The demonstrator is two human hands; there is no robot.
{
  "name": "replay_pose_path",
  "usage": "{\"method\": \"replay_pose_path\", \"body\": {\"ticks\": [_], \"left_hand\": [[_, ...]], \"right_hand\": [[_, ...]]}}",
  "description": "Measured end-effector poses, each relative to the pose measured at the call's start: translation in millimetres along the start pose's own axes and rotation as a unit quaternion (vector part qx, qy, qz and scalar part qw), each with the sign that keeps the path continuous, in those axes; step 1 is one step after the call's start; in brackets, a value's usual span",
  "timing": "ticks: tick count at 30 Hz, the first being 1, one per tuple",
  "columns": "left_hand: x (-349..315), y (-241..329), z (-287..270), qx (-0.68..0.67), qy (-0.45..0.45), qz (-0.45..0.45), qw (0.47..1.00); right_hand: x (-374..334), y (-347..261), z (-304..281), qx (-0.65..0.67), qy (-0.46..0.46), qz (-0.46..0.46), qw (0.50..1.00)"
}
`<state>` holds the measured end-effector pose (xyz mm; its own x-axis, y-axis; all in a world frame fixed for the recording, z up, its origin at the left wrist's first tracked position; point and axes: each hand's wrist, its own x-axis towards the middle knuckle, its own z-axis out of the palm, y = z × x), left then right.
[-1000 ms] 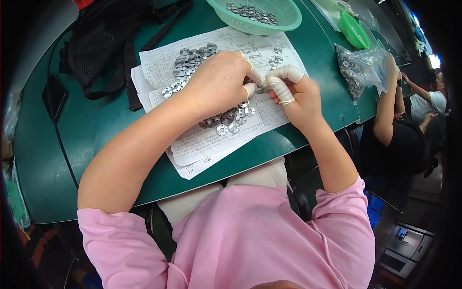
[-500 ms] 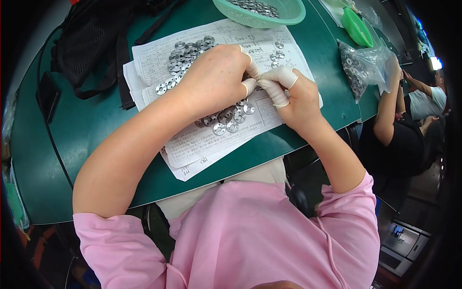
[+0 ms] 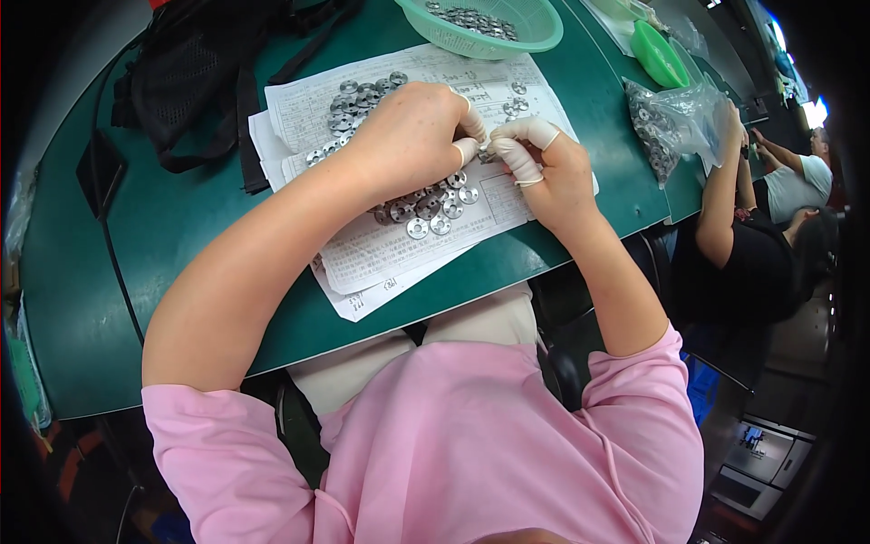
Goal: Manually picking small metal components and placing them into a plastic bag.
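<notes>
Over the printed sheets, my left hand (image 3: 412, 136) and my right hand (image 3: 560, 177) meet fingertip to fingertip, with white finger cots on the thumbs and forefingers. Both are closed in a pinch around a small metal disc (image 3: 486, 156), mostly hidden by the fingers. Below them lies a pile of round silver metal discs with holes (image 3: 440, 225), partly covered by my left hand. Another heap of the same discs (image 3: 349, 107) sits beyond my left wrist. A few more discs (image 3: 515, 107) rest on the paper beyond my right fingers.
A pale green basket (image 3: 489, 43) of discs stands at the far side of the green table (image 3: 580, 249). To the right are a clear plastic bag of discs (image 3: 654, 136) and a bright green bowl (image 3: 659, 54). A black bag (image 3: 195, 82) lies left. Other people sit at right.
The whole view has shifted slightly. My hands stay together at the same spot over the paper, the fingers moving only a little around the small metal disc.
</notes>
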<state>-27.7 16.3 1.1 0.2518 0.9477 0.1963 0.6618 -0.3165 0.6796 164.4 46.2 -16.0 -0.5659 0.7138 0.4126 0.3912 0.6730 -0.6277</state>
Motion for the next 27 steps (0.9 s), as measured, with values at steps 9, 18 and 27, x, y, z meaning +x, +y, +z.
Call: {"method": "replay_pose_path", "body": {"ticks": [9, 18, 27], "left_hand": [[1, -2, -2, -0.024, 0.013, 0.006, 1.000], [-4, 3, 1, 0.053, 0.018, 0.045, 0.997], [-8, 3, 19, 0.125, 0.062, 0.153, 0.978]], "right_hand": [[3, -1, -14, 0.040, -0.026, 0.044, 0.998], [5, 1, -24, 0.022, -0.062, 0.046, 0.997], [3, 10, -19, -0.067, -0.030, -0.049, 0.996]]}}
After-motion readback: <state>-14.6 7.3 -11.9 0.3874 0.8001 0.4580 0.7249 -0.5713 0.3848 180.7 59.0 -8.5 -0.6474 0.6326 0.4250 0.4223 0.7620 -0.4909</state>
